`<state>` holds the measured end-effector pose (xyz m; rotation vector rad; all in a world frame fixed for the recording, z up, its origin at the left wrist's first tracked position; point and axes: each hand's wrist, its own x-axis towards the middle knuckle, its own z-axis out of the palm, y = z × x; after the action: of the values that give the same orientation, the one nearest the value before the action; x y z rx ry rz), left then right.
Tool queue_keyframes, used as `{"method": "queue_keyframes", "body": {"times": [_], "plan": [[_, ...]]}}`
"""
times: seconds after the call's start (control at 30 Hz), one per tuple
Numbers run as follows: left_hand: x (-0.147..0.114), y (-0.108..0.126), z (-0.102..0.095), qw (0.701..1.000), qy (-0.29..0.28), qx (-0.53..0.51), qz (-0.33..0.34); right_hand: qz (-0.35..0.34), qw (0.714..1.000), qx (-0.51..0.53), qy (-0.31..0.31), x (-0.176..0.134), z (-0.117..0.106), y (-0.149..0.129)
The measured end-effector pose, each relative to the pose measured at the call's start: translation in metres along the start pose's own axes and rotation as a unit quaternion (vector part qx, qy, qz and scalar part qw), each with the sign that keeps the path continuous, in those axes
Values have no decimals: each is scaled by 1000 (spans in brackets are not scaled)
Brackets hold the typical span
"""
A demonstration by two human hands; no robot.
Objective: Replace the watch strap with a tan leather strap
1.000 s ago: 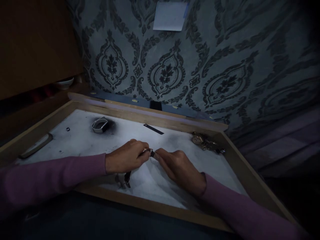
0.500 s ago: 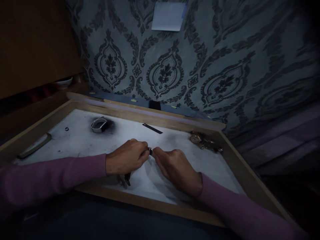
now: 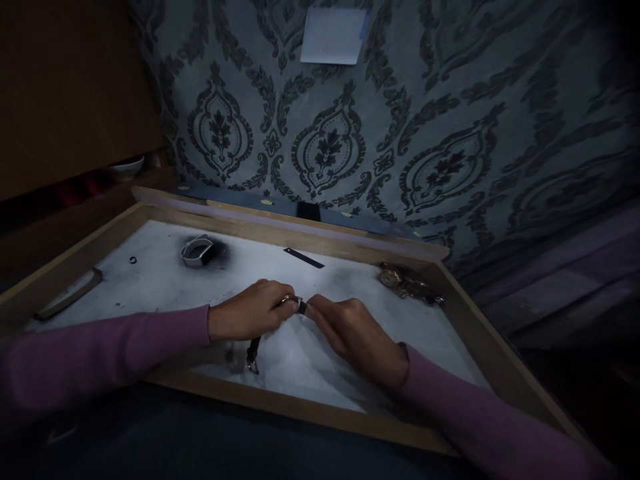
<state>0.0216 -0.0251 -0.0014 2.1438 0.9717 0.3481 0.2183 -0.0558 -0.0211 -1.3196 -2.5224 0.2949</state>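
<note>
Over the wooden tray point(image 3: 280, 400), my left hand point(image 3: 250, 311) is closed on a wristwatch point(image 3: 289, 300), its shiny case edge showing at the thumb. From under that hand hangs a dark strap with a metal buckle point(image 3: 252, 362), low over the white tray floor. My right hand point(image 3: 353, 333) pinches the short dark strap piece point(image 3: 303, 307) at the watch's other side. Its fingertips hide the rest of that strap. The fingers of the two hands are close together but apart.
A grey-banded smartwatch point(image 3: 197, 252) sits at the tray's back left, with a small dark ring point(image 3: 133, 260) beside it. A curved band point(image 3: 70, 297) lies at left. Behind my hands is a flat black strip point(image 3: 304, 258); several metal watches point(image 3: 410, 283) lie at right.
My left hand has turned slightly, so more of the watch's case edge and of the dark strap shows. The hanging buckle has shifted a little. My right hand has barely moved.
</note>
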Motion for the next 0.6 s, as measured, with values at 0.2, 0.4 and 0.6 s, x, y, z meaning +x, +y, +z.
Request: {"method": "queue_keyframes", "body": {"times": [0.2,0.4,0.6], "plan": [[2,-8,-1,996,-30,-86,-13,-5,997,73,-4,1,-2,3],[2,-8,-1,995,-38,-91,-5,-9,996,87,-4,2,-3,4],[1,-9,-2,995,-42,-93,3,-4,994,104,-12,2,-4,4]]}}
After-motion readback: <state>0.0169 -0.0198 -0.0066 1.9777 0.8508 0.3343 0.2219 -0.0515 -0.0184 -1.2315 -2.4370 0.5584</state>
